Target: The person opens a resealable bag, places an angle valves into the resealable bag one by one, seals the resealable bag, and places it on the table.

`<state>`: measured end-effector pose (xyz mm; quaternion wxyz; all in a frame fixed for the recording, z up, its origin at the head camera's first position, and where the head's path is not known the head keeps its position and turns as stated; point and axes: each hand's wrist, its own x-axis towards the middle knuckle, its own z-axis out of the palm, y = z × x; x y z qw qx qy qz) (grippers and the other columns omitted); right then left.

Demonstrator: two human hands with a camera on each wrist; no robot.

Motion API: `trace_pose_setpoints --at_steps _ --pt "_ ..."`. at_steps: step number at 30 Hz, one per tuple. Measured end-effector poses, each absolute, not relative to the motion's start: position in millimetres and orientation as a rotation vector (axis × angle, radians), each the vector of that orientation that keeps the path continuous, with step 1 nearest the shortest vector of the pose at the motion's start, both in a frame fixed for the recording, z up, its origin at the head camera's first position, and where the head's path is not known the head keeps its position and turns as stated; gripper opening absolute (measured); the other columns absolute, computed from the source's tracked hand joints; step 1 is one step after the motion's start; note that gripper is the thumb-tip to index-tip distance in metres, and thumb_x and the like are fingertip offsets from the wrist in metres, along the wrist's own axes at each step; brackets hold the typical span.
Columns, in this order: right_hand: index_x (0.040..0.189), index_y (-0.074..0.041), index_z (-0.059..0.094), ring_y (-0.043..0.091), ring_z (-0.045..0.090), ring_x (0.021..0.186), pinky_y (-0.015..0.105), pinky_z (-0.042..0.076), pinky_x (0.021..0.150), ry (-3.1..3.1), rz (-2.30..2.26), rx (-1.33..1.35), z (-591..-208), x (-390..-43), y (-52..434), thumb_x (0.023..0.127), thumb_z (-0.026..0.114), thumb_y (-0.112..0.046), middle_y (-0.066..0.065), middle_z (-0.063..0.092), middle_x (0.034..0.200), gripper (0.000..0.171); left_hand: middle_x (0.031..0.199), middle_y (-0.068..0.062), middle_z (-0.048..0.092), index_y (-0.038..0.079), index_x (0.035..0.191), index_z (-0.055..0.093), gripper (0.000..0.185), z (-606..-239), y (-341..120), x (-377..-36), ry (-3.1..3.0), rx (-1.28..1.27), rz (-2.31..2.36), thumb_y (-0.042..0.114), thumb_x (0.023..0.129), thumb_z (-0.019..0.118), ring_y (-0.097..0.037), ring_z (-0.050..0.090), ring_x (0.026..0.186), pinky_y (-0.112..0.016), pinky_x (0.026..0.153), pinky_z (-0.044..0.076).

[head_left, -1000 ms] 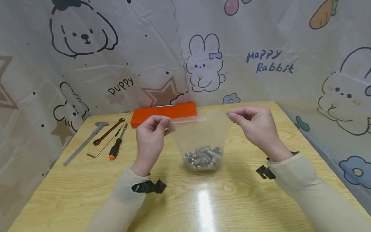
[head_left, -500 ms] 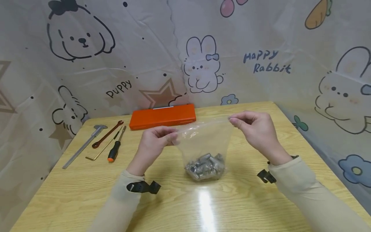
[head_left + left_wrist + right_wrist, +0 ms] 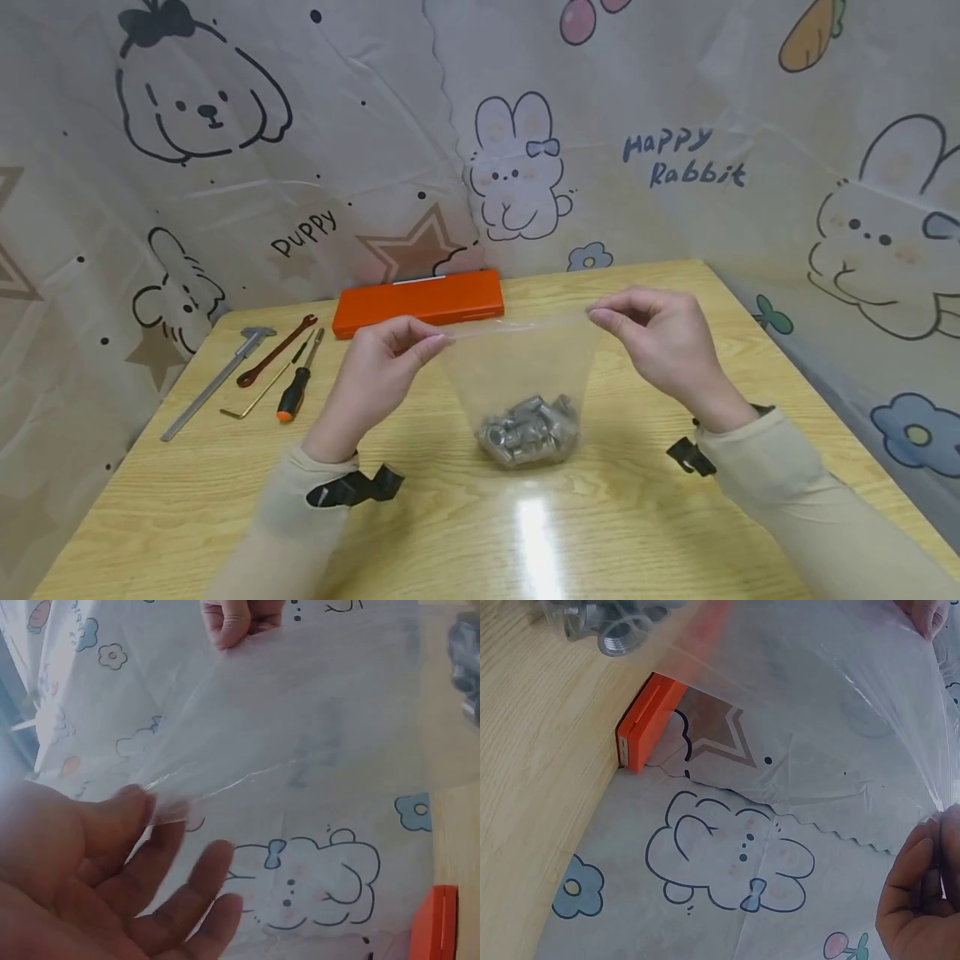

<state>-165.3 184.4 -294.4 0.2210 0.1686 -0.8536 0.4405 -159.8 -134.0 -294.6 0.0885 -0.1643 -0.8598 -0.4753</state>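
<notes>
The left hand (image 3: 382, 354) pinches the left top corner of a clear, thin plastic zip bag (image 3: 517, 367) between thumb and fingertips; in the left wrist view the film runs out from under the thumb, with the other fingers (image 3: 202, 885) lying loosely extended beneath it. The right hand (image 3: 648, 329) pinches the opposite top corner, its fingers curled in around the edge. The two hands are held well apart at about the same height above the light wooden worktop (image 3: 187, 492), so the bag's mouth edge is drawn taut in a straight line between them, running left to right across the person's front. That line is the bag's long axis at the top; the body of the bag hangs down from it and narrows toward the bottom. Neither hand is nearer the bag than the other: each has one corner.

At the bottom of the bag sits a heap of small silvery metal cylinders (image 3: 528, 429), gathered just right of midway between the hands and resting on or just above the worktop; which of the two cannot be told.

Behind the bag, against the cartoon-printed cloth backdrop (image 3: 675, 167), lies a flat orange rectangular case (image 3: 416, 304). Well to the left lie a steel caliper (image 3: 213, 383), a dark reddish wrench (image 3: 273, 352), a brass-coloured hex key (image 3: 258, 392) and a screwdriver with an orange and black handle (image 3: 296, 387).
</notes>
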Motion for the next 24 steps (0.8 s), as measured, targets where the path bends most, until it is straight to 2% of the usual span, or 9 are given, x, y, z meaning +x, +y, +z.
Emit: trace_pose_setpoints --at_steps 8,12,17,24 --pt "0.088 -0.003 0.075 0.015 0.06 0.07 0.018 0.044 0.064 -2.267 1.097 0.47 -294.0 -160.0 175.5 0.088 0.074 -0.007 0.006 0.072 0.085 0.004 0.084 -0.001 0.072 0.005 0.092 0.07 0.007 -310.5 -122.4 -162.3 -2.223 -0.601 -1.389 0.012 0.092 0.069 -0.018 0.067 0.079 -0.025 0.069 0.053" --pt "0.088 0.001 0.072 0.018 0.062 0.074 0.016 0.045 0.068 -2.218 1.084 0.466 -294.1 -157.5 171.1 0.087 0.074 -0.001 0.009 0.072 0.083 0.002 0.081 -0.004 0.071 0.001 0.091 0.069 0.006 -317.0 -117.3 -166.8 -2.091 -0.657 -1.389 0.007 0.092 0.068 -0.014 0.068 0.075 -0.025 0.067 0.053" --pt "0.086 0.002 0.07 0.018 0.062 0.074 0.017 0.045 0.07 -2.197 1.057 0.462 -287.7 -151.2 169.0 0.089 0.071 0.001 0.009 0.071 0.083 0.003 0.08 -0.004 0.07 0.002 0.089 0.067 0.003 -314.0 -111.7 -164.4 -1.967 -0.7 -1.404 0.001 0.091 0.067 -0.015 0.067 0.073 -0.029 0.067 0.056" --pt "0.089 0.001 0.069 0.013 0.059 0.078 0.015 0.045 0.075 -2.205 1.051 0.486 -277.6 -138.4 172.0 0.088 0.071 0.004 0.006 0.068 0.084 0.003 0.08 -0.006 0.069 0.0 0.086 0.066 0.008 -306.3 -110.2 -154.8 -1.908 -0.766 -1.424 -0.007 0.088 0.067 -0.018 0.065 0.072 -0.023 0.059 0.051"
